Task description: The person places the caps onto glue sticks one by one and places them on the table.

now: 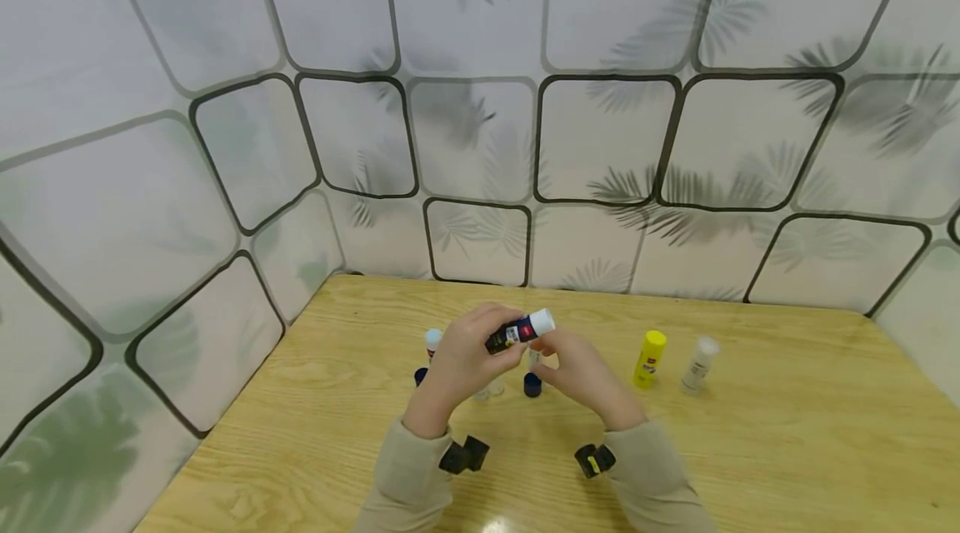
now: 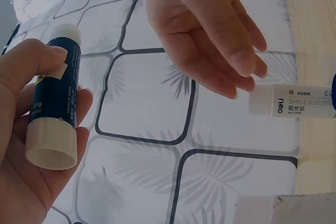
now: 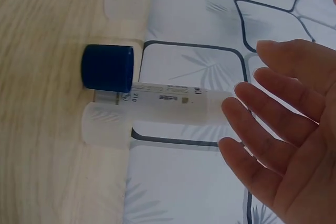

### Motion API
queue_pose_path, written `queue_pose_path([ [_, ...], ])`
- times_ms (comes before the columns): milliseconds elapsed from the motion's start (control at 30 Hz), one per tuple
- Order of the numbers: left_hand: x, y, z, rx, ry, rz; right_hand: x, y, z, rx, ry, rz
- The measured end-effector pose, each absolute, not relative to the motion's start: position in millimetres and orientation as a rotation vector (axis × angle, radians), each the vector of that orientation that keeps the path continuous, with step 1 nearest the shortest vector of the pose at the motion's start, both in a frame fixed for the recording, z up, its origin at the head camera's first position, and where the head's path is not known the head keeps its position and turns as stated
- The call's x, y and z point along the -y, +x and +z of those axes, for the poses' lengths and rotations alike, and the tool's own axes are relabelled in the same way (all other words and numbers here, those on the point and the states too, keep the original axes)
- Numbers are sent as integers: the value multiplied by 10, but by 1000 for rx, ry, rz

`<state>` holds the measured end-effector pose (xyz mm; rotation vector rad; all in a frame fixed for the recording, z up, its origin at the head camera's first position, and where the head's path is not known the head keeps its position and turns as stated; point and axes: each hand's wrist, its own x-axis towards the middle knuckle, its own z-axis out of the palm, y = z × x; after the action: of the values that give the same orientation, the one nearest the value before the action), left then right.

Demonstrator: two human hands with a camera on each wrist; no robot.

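My left hand point(image 1: 480, 347) grips a dark blue glue stick point(image 2: 56, 87), tilted above the table, its fingers and thumb wrapped around the barrel. Both ends of the stick look white, and the end facing the left wrist camera is hollow. My right hand point(image 3: 289, 124) holds nothing, its fingers relaxed and slightly bent. Close to its fingertips is the top of a white glue stick point(image 3: 178, 104) standing on the table. In front of that stick are a dark blue cap point(image 3: 107, 68) and a translucent ribbed cap point(image 3: 107, 124).
A yellow glue stick point(image 1: 649, 358) and a whitish glue stick point(image 1: 700, 365) stand to the right on the wooden table point(image 1: 810, 425). Left of my left hand, a white-topped stick point(image 1: 432, 340) and another dark blue cap point(image 1: 420, 376) are partly hidden. A patterned curtain point(image 1: 480, 141) encloses the back.
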<state>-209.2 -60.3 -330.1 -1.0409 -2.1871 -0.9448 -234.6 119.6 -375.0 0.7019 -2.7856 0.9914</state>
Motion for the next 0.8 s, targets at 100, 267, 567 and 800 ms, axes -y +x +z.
queue_pose_path([
  [100,609,-2092,-3300,2196,-1031,-921,-1166,-2373,-3817,2851,721,939],
  [267,613,-2091,-3299,2208,-1018,-896,-1140,-2411,-3926,2903,810,866],
  [567,611,-2083,-3288,2213,-1024,-869,-1114,-2448,-4062,2898,907,783],
  [800,614,-2080,-3283,2209,-1026,-857,-1092,-2422,-4076,2870,949,727],
])
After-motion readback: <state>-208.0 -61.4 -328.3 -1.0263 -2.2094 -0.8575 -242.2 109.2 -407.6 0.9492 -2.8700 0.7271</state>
